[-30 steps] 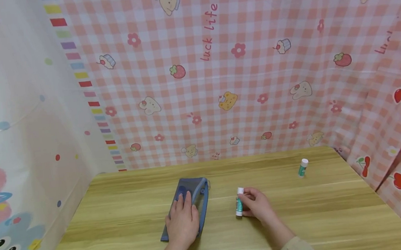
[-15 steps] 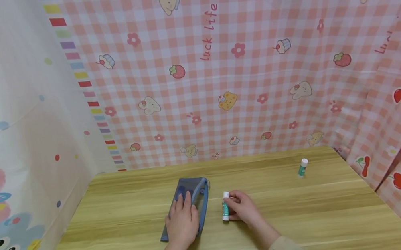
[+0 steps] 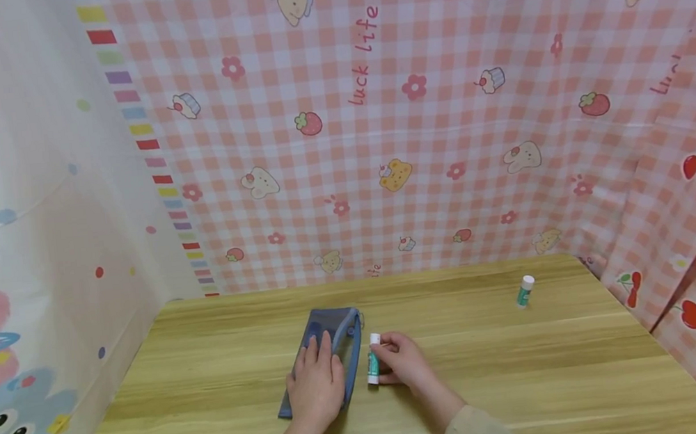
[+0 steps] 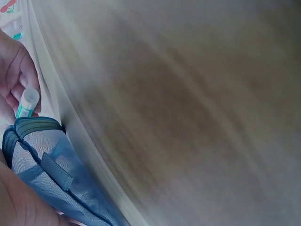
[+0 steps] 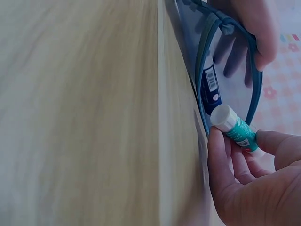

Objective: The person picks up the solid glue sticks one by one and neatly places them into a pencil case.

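My right hand (image 3: 404,360) pinches a green and white glue stick (image 3: 372,363) upright between thumb and fingers, just right of the pouch in the head view. A blue mesh zip pouch (image 3: 355,366) lies on the table with its zipped side parted toward the glue stick. On top of it rests my left hand (image 3: 317,386), fingers extended. Through the pouch mouth in the right wrist view, a dark blue tube with a barcode label (image 5: 211,87) lies inside. There, the white cap of the held glue stick (image 5: 235,127) is close to the opening; contact cannot be judged.
A second green and white glue stick (image 3: 525,292) stands at the back right of the wooden table (image 3: 480,344). A pink checked cloth (image 3: 415,133) hangs behind the table, and a white patterned cloth (image 3: 70,202) hangs at the left.
My right hand has carried the glue stick leftward, from well right of the pouch to close beside its parted side. The left hand and the pouch stay where they were.
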Available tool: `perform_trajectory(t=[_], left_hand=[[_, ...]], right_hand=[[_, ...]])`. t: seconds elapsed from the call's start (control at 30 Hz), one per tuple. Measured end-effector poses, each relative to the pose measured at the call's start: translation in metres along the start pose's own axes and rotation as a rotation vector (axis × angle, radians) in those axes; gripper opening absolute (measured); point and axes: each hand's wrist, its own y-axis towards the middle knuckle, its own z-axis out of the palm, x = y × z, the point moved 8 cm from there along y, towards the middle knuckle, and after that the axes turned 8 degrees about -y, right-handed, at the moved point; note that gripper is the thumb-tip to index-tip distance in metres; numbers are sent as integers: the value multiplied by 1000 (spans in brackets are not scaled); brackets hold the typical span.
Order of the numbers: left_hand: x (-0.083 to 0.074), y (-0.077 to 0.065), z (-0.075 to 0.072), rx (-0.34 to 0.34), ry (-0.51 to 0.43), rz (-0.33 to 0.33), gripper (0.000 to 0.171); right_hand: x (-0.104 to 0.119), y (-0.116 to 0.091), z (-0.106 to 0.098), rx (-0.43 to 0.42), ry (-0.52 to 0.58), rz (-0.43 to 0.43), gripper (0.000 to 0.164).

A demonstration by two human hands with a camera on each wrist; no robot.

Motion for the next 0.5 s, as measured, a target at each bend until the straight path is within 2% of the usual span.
perform_trajectory(t=[0.5], left_hand=[[2, 2, 2, 6, 12, -5, 49]], right_hand=[[5, 10, 19, 13, -6, -6, 35]])
